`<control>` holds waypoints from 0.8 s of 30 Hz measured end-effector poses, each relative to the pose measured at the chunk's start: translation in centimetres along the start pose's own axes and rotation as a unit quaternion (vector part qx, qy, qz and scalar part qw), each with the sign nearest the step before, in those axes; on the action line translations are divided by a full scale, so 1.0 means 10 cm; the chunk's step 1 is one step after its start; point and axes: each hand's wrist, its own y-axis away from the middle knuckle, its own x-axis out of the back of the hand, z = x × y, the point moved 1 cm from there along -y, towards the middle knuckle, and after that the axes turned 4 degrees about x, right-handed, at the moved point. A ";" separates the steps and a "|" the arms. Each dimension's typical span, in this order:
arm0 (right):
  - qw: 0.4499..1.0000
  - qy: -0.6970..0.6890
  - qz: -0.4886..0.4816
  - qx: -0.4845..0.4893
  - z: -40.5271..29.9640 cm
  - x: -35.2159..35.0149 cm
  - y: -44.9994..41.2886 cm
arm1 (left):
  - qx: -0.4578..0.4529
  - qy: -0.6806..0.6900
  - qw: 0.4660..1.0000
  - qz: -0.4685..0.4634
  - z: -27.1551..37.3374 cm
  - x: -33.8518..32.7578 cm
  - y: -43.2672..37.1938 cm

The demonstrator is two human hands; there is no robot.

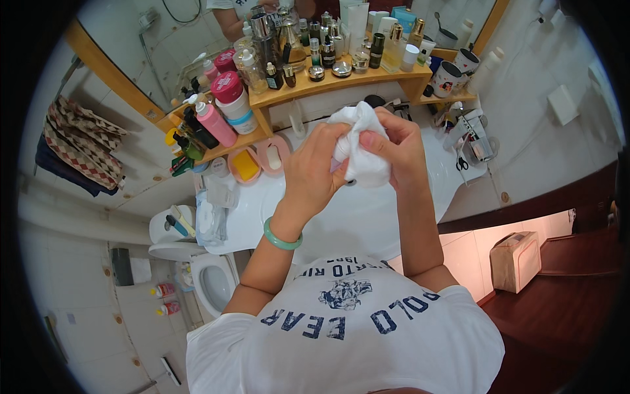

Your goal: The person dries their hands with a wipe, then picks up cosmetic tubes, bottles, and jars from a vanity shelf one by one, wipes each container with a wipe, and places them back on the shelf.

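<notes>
Above the sink basin [359,226], both hands meet at a white cloth [369,165]. My left hand [312,160], with a green bangle [283,235] at the wrist, grips a small white and lavender container [338,156] whose far side the cloth covers. Most of that container is hidden by fingers and fabric, so its exact kind is unclear. Thumb and fingers of my right hand [403,145] press the bunched cloth around it from the right.
A wooden shelf [339,81] crowded with cosmetic bottles runs below the mirror [172,29]. Soap dishes with yellow soap [246,165] and white soap [273,156] sit at the basin's left. Scissors [461,163] lie at its right edge. A toilet [216,283] stands lower left.
</notes>
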 end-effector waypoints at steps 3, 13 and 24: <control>0.995 -0.068 -0.030 -0.070 -0.01 0.07 -0.02 | -0.027 -0.031 0.999 -0.017 0.05 0.00 0.02; 0.986 -0.100 0.123 0.044 0.31 -0.02 0.16 | 0.051 -0.094 0.993 0.057 0.15 -0.01 0.01; 0.991 0.064 0.120 0.021 0.21 0.05 0.08 | 0.033 -0.125 0.987 0.091 0.24 -0.05 0.04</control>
